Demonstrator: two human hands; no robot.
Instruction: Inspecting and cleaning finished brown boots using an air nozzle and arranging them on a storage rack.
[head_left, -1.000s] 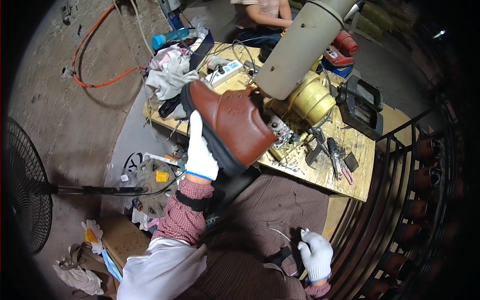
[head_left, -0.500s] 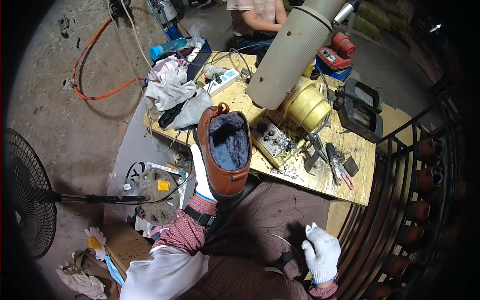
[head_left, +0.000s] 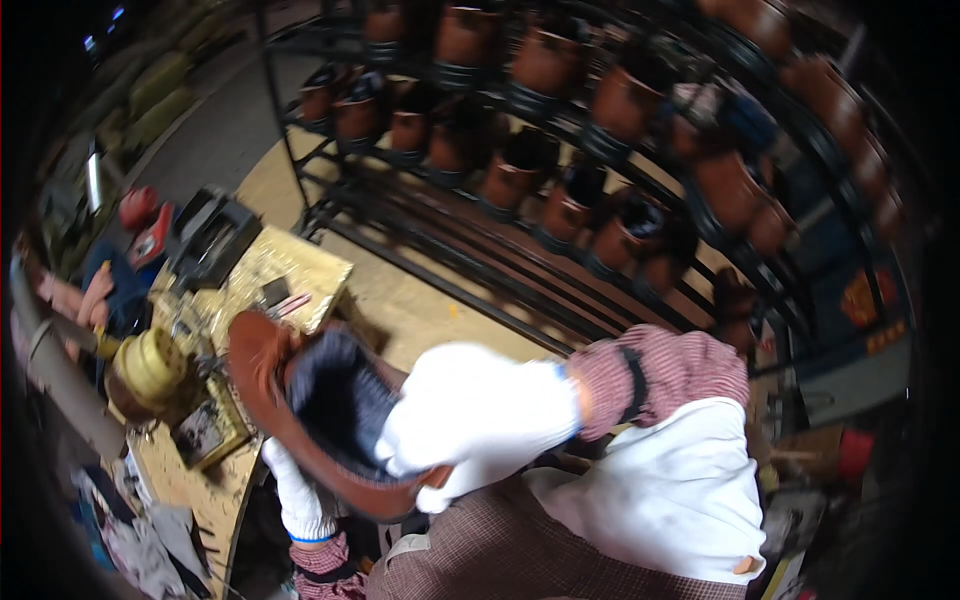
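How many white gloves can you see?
2. The glove on the left hand grips the brown boot at its rim, mid-picture; the glove on the right hand is lower left, under the boot. Dark corners could hide more.

Layout of the work area. A shoe (head_left: 330, 410) sits at centre, held between two gloved hands: one hand (head_left: 480, 420) on its right side, the other hand (head_left: 300, 490) beneath its lower edge. Left of the shoe lies the workbench (head_left: 290, 270), bearing a round machine (head_left: 150, 370) near its left edge and a boxy tool (head_left: 210, 235) at its far corner. Behind stands a rack (head_left: 560, 250) with shoes (head_left: 620, 100) in rows.
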